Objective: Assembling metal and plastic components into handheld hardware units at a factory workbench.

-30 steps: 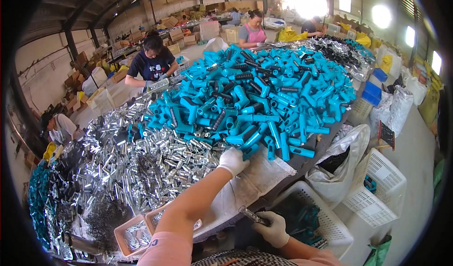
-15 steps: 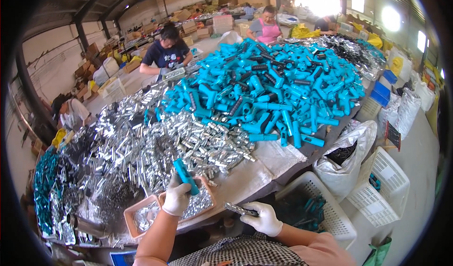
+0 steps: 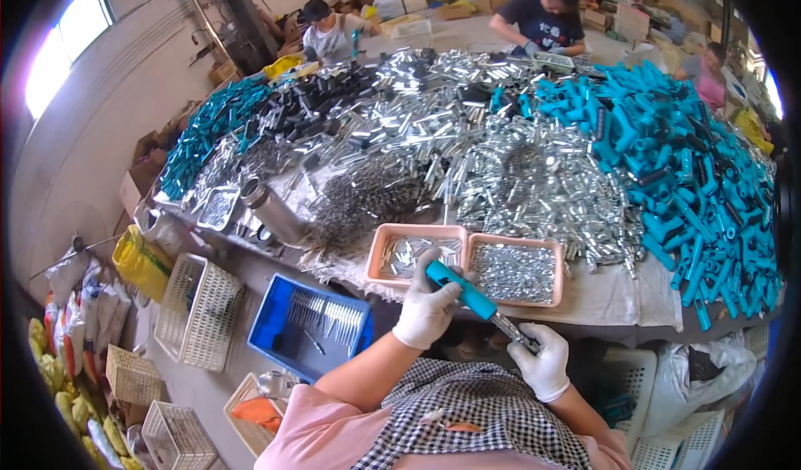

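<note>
My left hand [image 3: 427, 310], in a white glove, grips a blue plastic handle [image 3: 463, 290] just in front of two pink trays. My right hand [image 3: 542, 360], also gloved, holds a thin metal piece [image 3: 511, 331] whose tip meets the lower end of the blue handle. Both hands are close to my body, over the table's near edge. The left pink tray [image 3: 377, 257] holds a few metal parts. Small silver parts fill the right pink tray [image 3: 557, 271].
A big heap of silver metal parts [image 3: 501, 161] covers the table, with blue handles [image 3: 692, 186] piled at right. A blue crate [image 3: 275, 320] and white baskets [image 3: 196, 307] stand on the floor at left. Three people work at the far side.
My view has swung left. My left hand has brought a blue handle from the pile down to my right hand, where the metal piece now meets it.
</note>
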Demonstrator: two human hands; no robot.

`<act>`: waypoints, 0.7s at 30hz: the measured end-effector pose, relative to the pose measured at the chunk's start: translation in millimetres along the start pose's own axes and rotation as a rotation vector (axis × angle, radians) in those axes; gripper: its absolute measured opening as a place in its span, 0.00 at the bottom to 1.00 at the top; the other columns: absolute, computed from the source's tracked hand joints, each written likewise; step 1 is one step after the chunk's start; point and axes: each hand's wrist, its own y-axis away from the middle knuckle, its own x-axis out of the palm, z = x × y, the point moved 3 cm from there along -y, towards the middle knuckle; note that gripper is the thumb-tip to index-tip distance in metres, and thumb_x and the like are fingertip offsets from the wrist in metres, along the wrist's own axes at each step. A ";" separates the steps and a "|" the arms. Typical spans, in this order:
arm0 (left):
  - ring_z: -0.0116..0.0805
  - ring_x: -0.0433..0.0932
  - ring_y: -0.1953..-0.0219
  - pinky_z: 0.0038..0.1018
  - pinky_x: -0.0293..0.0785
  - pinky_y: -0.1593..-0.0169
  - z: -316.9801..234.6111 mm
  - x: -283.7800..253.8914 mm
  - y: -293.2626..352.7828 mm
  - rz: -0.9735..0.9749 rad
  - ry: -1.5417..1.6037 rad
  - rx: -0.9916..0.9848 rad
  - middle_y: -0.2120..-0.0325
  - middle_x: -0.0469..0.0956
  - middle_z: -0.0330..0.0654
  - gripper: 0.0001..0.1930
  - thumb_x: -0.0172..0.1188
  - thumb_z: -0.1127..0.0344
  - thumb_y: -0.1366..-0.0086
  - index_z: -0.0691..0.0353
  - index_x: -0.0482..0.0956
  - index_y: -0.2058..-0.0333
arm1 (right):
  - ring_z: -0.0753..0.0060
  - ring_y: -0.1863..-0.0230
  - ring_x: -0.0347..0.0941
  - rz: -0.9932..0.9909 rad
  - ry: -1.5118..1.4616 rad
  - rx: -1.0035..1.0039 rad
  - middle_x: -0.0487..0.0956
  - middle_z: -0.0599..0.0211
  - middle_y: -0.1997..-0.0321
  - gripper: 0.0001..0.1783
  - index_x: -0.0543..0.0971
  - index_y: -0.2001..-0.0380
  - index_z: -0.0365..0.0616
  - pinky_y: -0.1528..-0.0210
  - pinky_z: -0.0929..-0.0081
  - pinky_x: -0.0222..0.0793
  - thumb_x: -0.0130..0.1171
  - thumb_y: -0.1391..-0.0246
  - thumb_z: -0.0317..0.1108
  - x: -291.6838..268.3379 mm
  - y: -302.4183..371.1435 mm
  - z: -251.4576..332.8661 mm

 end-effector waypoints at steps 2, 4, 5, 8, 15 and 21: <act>0.47 0.77 0.48 0.39 0.81 0.52 -3.8 -8.1 9.3 -0.028 -0.061 0.034 0.52 0.70 0.46 0.32 0.54 0.83 0.35 0.53 0.56 0.37 | 0.58 0.71 0.81 0.011 0.054 -0.079 0.82 0.53 0.71 0.19 0.82 0.64 0.33 0.66 0.69 0.76 0.73 0.63 0.28 4.2 -5.0 4.2; 0.38 0.80 0.55 0.31 0.80 0.54 -12.1 -16.8 12.3 -0.038 -0.296 0.081 0.55 0.74 0.45 0.26 0.58 0.79 0.35 0.61 0.60 0.42 | 0.55 0.70 0.81 0.037 0.082 -0.131 0.82 0.52 0.71 0.19 0.82 0.65 0.35 0.66 0.67 0.76 0.74 0.64 0.29 5.8 -10.3 9.8; 0.34 0.80 0.57 0.29 0.80 0.55 -12.5 -24.4 14.5 -0.017 -0.423 0.083 0.57 0.75 0.44 0.24 0.60 0.78 0.36 0.63 0.61 0.44 | 0.55 0.71 0.81 0.064 0.091 -0.133 0.82 0.53 0.71 0.18 0.82 0.66 0.35 0.66 0.67 0.76 0.74 0.64 0.29 7.1 -10.8 13.8; 0.24 0.78 0.64 0.24 0.79 0.58 -3.7 -34.8 24.5 0.134 -0.643 -0.113 0.67 0.79 0.37 0.10 0.66 0.72 0.38 0.65 0.75 0.61 | 0.55 0.73 0.80 0.172 0.084 -0.183 0.82 0.54 0.72 0.17 0.83 0.68 0.37 0.70 0.68 0.76 0.74 0.66 0.30 11.4 -15.1 22.1; 0.22 0.77 0.78 0.19 0.75 0.73 -38.9 -20.0 20.7 0.655 -0.965 -0.339 0.72 0.83 0.42 0.18 0.65 0.61 0.34 0.71 0.82 0.54 | 0.55 0.70 0.82 0.310 0.057 -0.245 0.83 0.55 0.69 0.26 0.82 0.61 0.40 0.68 0.69 0.77 0.78 0.64 0.40 19.5 0.2 23.7; 0.21 0.75 0.75 0.23 0.74 0.70 5.3 -12.3 41.3 0.494 -1.001 -0.292 0.75 0.81 0.39 0.22 0.48 0.55 0.26 0.70 0.83 0.59 | 0.51 0.66 0.82 0.444 0.049 -0.110 0.83 0.53 0.66 0.32 0.80 0.53 0.42 0.64 0.66 0.77 0.75 0.59 0.50 28.4 1.7 26.5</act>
